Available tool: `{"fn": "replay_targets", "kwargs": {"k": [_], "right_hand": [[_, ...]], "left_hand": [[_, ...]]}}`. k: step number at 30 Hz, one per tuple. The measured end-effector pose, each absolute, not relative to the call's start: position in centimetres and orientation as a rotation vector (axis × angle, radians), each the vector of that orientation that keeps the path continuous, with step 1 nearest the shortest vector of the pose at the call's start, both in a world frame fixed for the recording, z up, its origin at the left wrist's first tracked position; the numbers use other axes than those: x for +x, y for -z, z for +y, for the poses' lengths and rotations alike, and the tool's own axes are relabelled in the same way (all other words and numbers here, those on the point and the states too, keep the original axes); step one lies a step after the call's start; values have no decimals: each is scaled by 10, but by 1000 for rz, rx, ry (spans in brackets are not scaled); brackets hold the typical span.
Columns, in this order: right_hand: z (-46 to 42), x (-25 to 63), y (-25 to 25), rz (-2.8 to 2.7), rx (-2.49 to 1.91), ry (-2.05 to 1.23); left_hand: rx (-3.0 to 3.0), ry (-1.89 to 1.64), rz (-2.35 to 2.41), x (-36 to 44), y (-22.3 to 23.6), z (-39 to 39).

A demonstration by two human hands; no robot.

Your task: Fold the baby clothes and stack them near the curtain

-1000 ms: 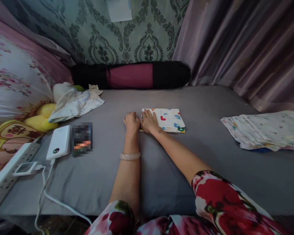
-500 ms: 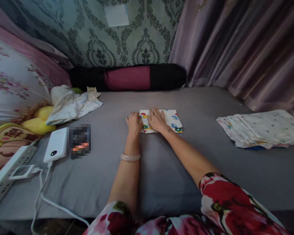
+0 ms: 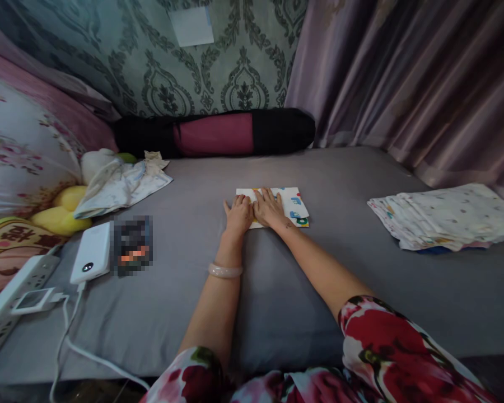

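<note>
A folded white cloth with colourful printed figures lies flat on the grey bed sheet, in the middle of the head view. My left hand rests palm down over the cloth's left part, fingers stretched out. Beside it, almost touching, my right hand lies flat across the middle of the cloth, its fingers spread. Both hands press from above and hold nothing. The left end of the cloth is partly covered by my fingers. A pale bangle circles my left wrist.
To the right lies a stack of folded cloths. At left are a crumpled cloth, a white power bank with a cable, a pixelated item and a power strip. A black and maroon bag lies along the wall.
My left hand has moved right, from the cloth's left edge onto it, and its fingers have flattened beside my right hand. My right hand stays on the cloth. The view has shifted slightly.
</note>
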State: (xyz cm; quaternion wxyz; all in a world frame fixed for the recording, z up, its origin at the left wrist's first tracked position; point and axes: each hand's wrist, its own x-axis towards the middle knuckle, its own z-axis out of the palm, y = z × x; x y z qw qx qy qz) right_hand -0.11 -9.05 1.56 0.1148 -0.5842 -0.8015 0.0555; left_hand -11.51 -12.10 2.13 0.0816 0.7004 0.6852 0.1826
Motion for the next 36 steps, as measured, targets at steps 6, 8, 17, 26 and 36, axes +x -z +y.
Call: {"fn": "replay_targets", "kwargs": {"k": [6,8,17,26,36], "right_hand": [[-94,14,-24,-2300,-1732,-130],[-95,22,-26,-2281,-1757,-103],[-95,29,-15,-2248,-1808,-63],[-96,31,-15,-2247,-1791,-85],[-90,56,-22,-2191,-1928,-97]], "left_hand": [[2107,-557,2050,-116,-20,-122],[2124,-555,2049,-115,-21,-122],[2189,-480,2015,-106,-23,-124],[2169,-483,2002,-108,-22,-124],[2145,-451,1992,-107,-27,-126]]}}
